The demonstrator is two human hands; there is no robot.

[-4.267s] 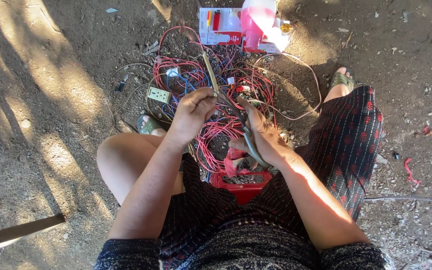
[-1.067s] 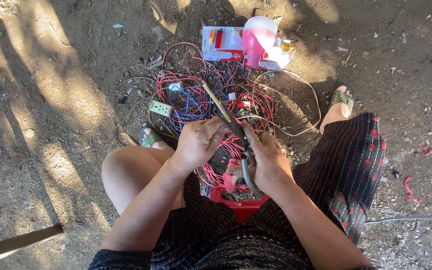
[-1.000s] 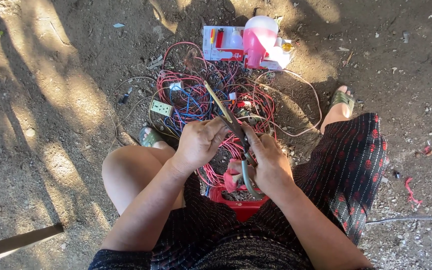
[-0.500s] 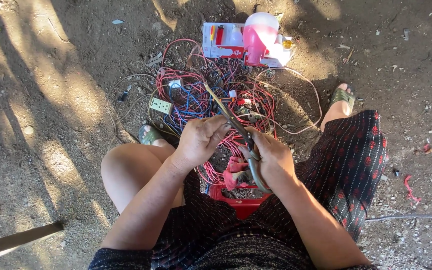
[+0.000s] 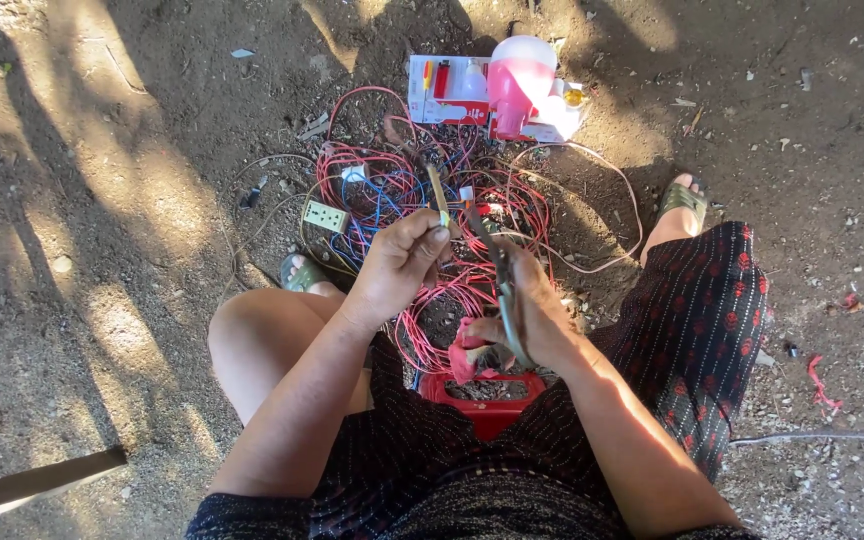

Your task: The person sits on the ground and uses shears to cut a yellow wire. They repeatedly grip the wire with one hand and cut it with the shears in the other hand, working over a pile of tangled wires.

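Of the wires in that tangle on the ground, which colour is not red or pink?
The blue wires, a small bunch left of centre in the tangle, beside the pale green socket box. The other coils are red or pink, apart from thin pale leads at the edges.

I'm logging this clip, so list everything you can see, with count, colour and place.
wire tangle: one heap, mostly red with some blue, on the dirt ahead
socket plate: one, pale green, left edge of the wires
bulb: one, pink and white, at the top
packet: one, white and red, beside the bulb
crate: one, red, between the knees
sandals: two, green, on the feet
pliers: one, dark, in the right hand
left hand: pinches a thin wire piece
right hand: grips the pliers
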